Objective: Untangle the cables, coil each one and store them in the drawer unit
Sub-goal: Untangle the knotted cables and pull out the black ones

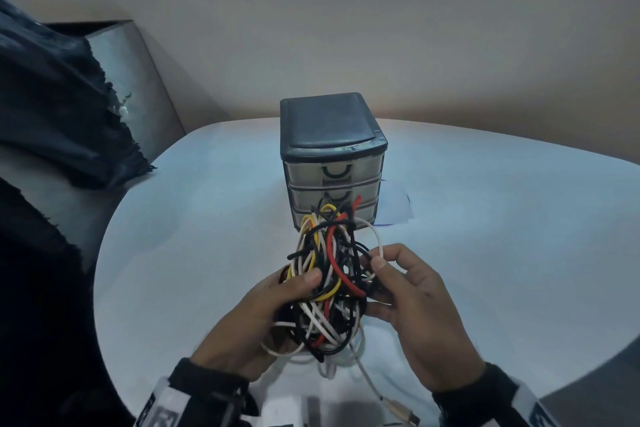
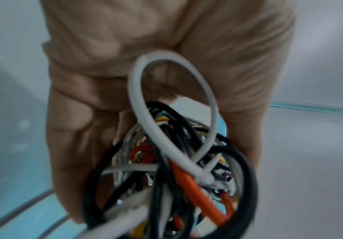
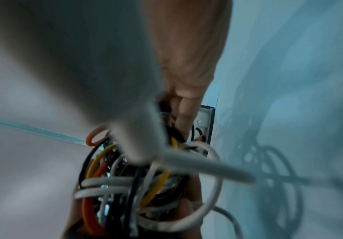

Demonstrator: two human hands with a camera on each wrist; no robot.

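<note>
Gripping hands (image 1: 249, 315) (image 1: 415, 315) curled round cable tangle (image 1: 329, 274), bottom drawer (image 1: 363, 215) half hidden.

A pale, round-edged worktop (image 1: 194, 253) fills the middle under cool, dim light. A plain beige wall (image 1: 381, 28) rises behind at twelve o'clock. At nine o'clock dark frayed cloth (image 1: 59, 107) drapes over a grey metal box (image 1: 138, 80).
</note>
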